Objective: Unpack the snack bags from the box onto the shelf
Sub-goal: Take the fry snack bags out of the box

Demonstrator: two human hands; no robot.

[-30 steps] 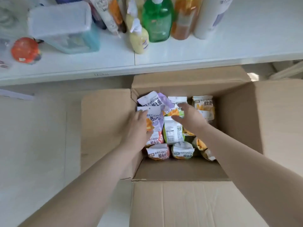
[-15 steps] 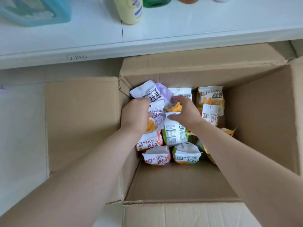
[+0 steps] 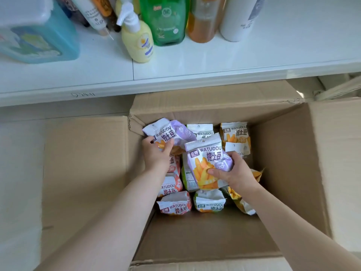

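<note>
- A purple snack bag (image 3: 208, 163) is pinched low on its face by the curled fingers (image 3: 214, 171) of the right hand (image 3: 235, 174), with the thumb wrapped over its right edge; the bag is tilted up above the others.
- A second purple bag (image 3: 166, 133) at the box's far-left corner is gripped by the left hand (image 3: 156, 153), whose fingers are curled over its lower half (how far it has been raised cannot be told).
- The step in hand is judged to be the lift-out: two bags are held at once, and no snack bag is seen on the shelf (image 3: 214, 61) yet.
- Most of the task is judged to remain, since the other snack bags (image 3: 175, 205) are packed in the far half of the box (image 3: 283, 173), orange, green and yellow ones among them.
- A rise clear of the far wall and its flap (image 3: 205, 102) is called for next, then a forward carry over the shelf's front edge.
- Open room is offered on the right of the shelf, beyond the white bottle (image 3: 242, 18); the middle and left are taken by the green bottle (image 3: 164, 20), the yellow spray bottle (image 3: 136, 40) and the blue container (image 3: 37, 36).
- The shelf edge overhangs near the box's far wall, so the bags could be caught there if lifted too shallowly.
</note>
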